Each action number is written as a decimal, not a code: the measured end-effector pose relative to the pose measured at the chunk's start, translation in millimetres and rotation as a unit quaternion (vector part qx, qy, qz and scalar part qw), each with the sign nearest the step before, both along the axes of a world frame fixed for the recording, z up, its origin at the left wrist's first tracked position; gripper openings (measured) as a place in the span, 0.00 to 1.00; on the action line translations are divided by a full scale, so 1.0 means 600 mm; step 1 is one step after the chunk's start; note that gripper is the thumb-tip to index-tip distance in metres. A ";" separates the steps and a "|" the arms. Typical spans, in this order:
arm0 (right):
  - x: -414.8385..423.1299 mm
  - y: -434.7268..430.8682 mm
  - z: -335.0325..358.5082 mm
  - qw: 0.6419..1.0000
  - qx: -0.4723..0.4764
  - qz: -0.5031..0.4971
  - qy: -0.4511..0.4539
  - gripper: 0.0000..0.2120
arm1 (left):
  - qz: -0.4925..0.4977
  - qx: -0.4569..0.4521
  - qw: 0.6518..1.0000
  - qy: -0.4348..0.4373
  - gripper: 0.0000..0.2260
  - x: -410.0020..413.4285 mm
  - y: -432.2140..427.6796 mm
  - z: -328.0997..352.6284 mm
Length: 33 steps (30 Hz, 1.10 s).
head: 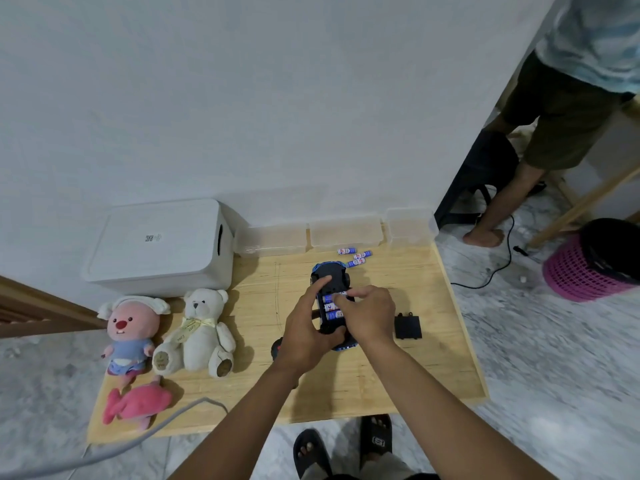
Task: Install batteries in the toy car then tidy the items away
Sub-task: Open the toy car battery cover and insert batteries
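The left hand (308, 329) is curled round the near end of the upturned toy car (329, 271), long axis running away; a battery (343, 293) is pinched into its bay by the right hand (372, 311).

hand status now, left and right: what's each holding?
left hand: closed, its grip round the upturned toy car.
right hand: fingers curled on a battery at the car's open compartment.
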State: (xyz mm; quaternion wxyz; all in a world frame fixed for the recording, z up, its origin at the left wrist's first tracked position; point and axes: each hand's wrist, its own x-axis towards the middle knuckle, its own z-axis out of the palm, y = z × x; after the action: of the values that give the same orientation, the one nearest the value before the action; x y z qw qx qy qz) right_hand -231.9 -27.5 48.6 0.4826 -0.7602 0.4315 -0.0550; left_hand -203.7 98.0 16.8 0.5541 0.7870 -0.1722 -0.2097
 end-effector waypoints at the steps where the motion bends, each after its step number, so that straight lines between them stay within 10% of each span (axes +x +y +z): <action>1: 0.000 -0.002 0.001 1.000 0.009 -0.013 -0.008 0.10 | -0.002 -0.003 1.000 0.010 0.41 0.003 0.002 0.002; 18: -0.023 -0.084 0.056 0.984 0.129 0.015 -0.124 0.08 | -0.017 -0.034 0.996 0.084 0.39 0.016 0.003 0.025; 25: -0.034 -0.044 0.051 0.967 -0.180 0.161 0.085 0.16 | -0.021 -0.014 0.998 0.063 0.39 0.011 -0.010 0.033; 33: -0.031 -0.023 0.042 0.969 -0.192 0.124 0.092 0.19 | 0.003 0.010 1.000 -0.003 0.40 -0.003 -0.014 0.022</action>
State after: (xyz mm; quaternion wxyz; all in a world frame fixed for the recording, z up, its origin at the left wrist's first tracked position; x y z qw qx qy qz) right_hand -250.4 -41.3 73.7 0.2886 -0.8882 0.3575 -0.0062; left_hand -205.6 89.8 30.1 0.5462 0.7938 -0.1694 -0.2070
